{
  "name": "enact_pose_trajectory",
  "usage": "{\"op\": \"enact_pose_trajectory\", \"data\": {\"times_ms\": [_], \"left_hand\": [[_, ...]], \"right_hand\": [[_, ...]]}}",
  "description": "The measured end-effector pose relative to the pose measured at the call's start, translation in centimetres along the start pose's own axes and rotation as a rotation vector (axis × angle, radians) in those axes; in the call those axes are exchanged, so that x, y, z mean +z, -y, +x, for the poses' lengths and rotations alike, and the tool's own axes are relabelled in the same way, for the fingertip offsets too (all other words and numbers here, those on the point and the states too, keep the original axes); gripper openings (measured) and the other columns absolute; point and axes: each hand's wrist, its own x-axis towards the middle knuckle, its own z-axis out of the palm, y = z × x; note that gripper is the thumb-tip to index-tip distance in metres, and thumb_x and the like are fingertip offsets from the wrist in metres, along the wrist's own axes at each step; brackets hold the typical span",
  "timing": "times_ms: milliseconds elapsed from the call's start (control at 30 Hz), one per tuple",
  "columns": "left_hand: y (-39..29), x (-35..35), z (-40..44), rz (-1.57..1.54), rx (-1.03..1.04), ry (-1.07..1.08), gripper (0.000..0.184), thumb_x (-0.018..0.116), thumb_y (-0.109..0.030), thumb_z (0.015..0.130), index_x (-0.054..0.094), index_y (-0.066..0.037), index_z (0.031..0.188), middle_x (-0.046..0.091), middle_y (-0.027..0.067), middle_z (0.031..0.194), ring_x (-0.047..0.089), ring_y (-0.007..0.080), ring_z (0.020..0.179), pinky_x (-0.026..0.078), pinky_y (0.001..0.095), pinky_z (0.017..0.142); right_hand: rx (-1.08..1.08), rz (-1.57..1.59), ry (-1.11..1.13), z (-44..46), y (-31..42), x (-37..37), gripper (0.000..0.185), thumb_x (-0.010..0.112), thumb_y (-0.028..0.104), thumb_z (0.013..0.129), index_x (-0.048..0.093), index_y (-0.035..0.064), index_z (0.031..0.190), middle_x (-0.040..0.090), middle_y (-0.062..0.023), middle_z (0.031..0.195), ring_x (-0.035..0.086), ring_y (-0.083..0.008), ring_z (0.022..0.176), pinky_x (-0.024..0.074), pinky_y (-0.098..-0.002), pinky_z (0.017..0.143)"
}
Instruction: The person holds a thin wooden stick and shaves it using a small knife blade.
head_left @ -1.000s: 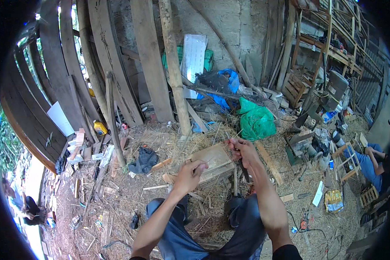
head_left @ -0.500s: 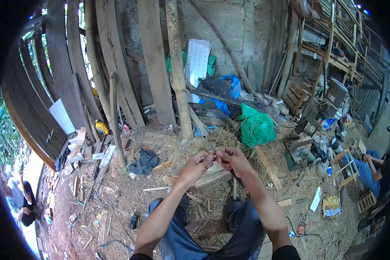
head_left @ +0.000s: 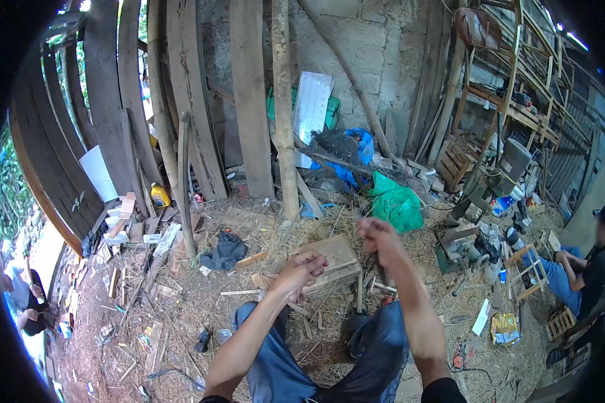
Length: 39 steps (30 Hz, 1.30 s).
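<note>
My left hand [head_left: 304, 274] is closed with curled fingers in front of a wooden block [head_left: 336, 254]. Anything within its grip is too small or hidden to name. Farther forward and to the right, my right hand [head_left: 379, 239] is raised with its fingers curled in, and what they hold cannot be made out. A dark narrow shape shows just below this hand. An upright wooden handle [head_left: 359, 292] stands beside the block, between my knees.
Wood scraps and shavings cover the ground. Ahead are a round post [head_left: 284, 121], a green sack [head_left: 394, 205] and a black plastic bag [head_left: 224, 252]. At right, a seated person [head_left: 571, 275] is near a small wooden frame [head_left: 526, 272]. Another person [head_left: 30, 295] is at far left.
My hands, together at a thin item half a second ago, are now apart. The right went up and right, the left slightly down. The view has shifted a little.
</note>
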Motion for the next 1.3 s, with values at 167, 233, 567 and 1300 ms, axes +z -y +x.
{"op": "enact_pose_trajectory", "data": {"times_ms": [167,233,567,1300], "left_hand": [[-1.4,0.9,0.2,-0.143,-0.018,0.019,0.015,0.054,-0.017,0.093,0.055,-0.003,0.088,0.041,-0.0025,0.066,0.03,0.0039,0.051,0.021,0.0192,0.044],[-1.3,0.7,-0.3,-0.125,0.002,0.077,0.015,0.055,-0.017,0.093,0.055,-0.003,0.087,0.042,-0.0021,0.065,0.029,0.0039,0.049,0.02,0.0192,0.042],[-0.4,-2.3,-1.6,-0.007,-0.021,0.057,0.015,0.054,-0.017,0.093,0.055,-0.003,0.09,0.041,-0.002,0.064,0.026,0.0022,0.045,0.017,0.0195,0.039],[1.8,-1.5,4.7,0.831,0.427,-0.289,0.014,0.059,-0.015,0.088,0.059,-0.001,0.086,0.054,0.0066,0.059,0.044,0.011,0.055,0.037,0.0285,0.052]], "right_hand": [[0.086,-0.004,0.139,-2.6,-1.7,4.1,0.015,0.059,0.015,0.09,0.062,0.0016,0.095,0.053,0.0028,0.067,0.035,-0.0031,0.047,0.0246,-0.0192,0.042],[0.098,-0.022,0.159,-2.5,-1.1,3.9,0.015,0.059,0.015,0.09,0.062,0.0011,0.095,0.053,0.0028,0.067,0.035,-0.003,0.047,0.0244,-0.0194,0.042],[-0.098,0.065,-0.124,1.4,1.8,-4.2,0.014,0.059,0.016,0.089,0.061,0.0022,0.092,0.052,0.0023,0.068,0.033,-0.0032,0.047,0.0234,-0.0209,0.042],[0.065,-0.023,0.015,4.0,-2.4,-3.7,0.021,0.058,0.018,0.09,0.063,-0.0023,0.09,0.059,-0.0007,0.072,0.037,-0.0037,0.047,0.0265,-0.02,0.042]]}}
